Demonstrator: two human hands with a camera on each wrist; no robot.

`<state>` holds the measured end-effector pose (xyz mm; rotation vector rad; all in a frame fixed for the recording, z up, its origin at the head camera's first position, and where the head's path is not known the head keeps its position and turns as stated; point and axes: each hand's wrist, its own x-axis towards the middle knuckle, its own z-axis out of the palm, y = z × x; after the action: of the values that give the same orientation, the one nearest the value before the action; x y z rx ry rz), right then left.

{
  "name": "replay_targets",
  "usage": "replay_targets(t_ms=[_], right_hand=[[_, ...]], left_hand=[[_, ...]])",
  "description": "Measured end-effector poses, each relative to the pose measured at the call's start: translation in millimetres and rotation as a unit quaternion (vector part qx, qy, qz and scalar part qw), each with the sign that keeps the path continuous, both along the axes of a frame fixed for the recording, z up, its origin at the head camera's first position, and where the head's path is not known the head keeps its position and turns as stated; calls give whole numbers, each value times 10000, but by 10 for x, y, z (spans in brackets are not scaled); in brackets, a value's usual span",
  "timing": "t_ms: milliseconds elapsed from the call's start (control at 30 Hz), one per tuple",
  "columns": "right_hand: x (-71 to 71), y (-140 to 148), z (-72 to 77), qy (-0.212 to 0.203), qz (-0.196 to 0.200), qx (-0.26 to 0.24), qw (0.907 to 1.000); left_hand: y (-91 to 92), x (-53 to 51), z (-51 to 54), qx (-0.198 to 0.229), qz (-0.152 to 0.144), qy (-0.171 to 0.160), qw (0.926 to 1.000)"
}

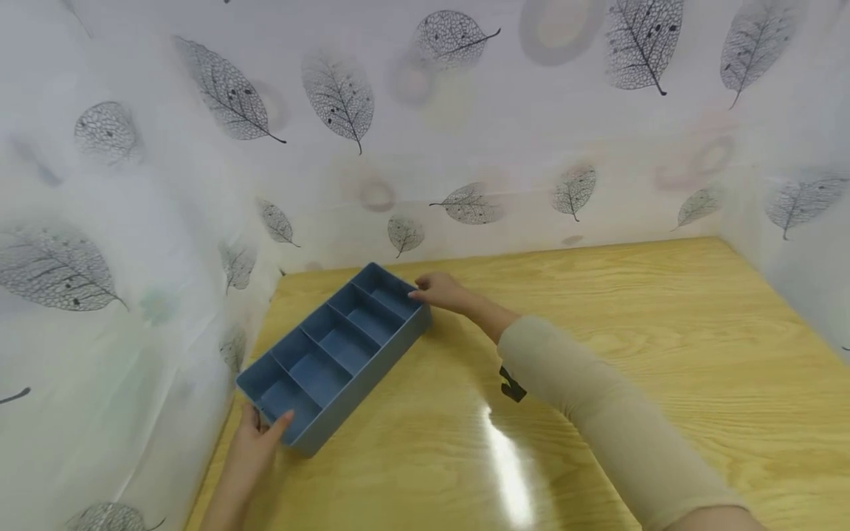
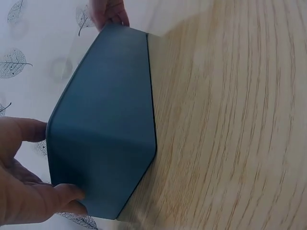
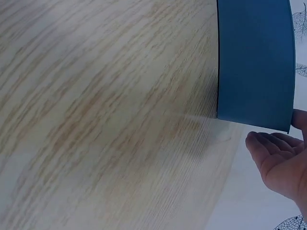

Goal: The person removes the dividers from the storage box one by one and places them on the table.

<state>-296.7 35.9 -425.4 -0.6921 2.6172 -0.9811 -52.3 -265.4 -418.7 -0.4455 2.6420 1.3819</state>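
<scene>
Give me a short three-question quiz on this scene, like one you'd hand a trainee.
1. How many compartments does the blue tray have?
2. True or false: only one hand touches the tray.
3. Fill the gap: the ___ hand is at the tray's end nearer the head camera.

Key: 1. Five. 2. False; the left hand and right hand both touch it. 3. Left.

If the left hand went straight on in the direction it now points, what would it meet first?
Most likely the near end of the blue, rectangular, plastic-looking divided box; the left hand grips it there.
</scene>
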Motion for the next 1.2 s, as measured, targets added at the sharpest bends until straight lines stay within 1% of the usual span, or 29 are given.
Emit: replay_targets(t_ms=[67,200,433,600,700,800,933,1067,1200], right_hand=[[-6,-29,-16,-190,6,-163,9997],[-3,-64,-36,-484,111,-446,9978],[-11,-97,-46,-572,294,-191,9977],[-5,-63,-24,-807,279,-218,9961],[6,-46,-28,-875,256,-201,9956],[19,-14,-13,-803,267,-129,9963],[60,30,1,-809,296,17,9963],[105,122,19,-878,254,32,9958],[154,202,31,-923,221,-18,9955]], left_hand=[[-3,24,-7,129,-74,52,9999],[9,39,-28,265,-108,-71,9996],[13,3,-31,355,-117,-330,9988],[25,-17,-32,335,-127,-459,9983],[15,-3,-43,339,-110,-411,9985],[12,-3,-56,390,-122,-253,9988],[11,-6,-70,311,-215,-127,9992],[33,-36,-74,151,-361,-118,9992],[52,-59,-73,114,-455,-195,9987]])
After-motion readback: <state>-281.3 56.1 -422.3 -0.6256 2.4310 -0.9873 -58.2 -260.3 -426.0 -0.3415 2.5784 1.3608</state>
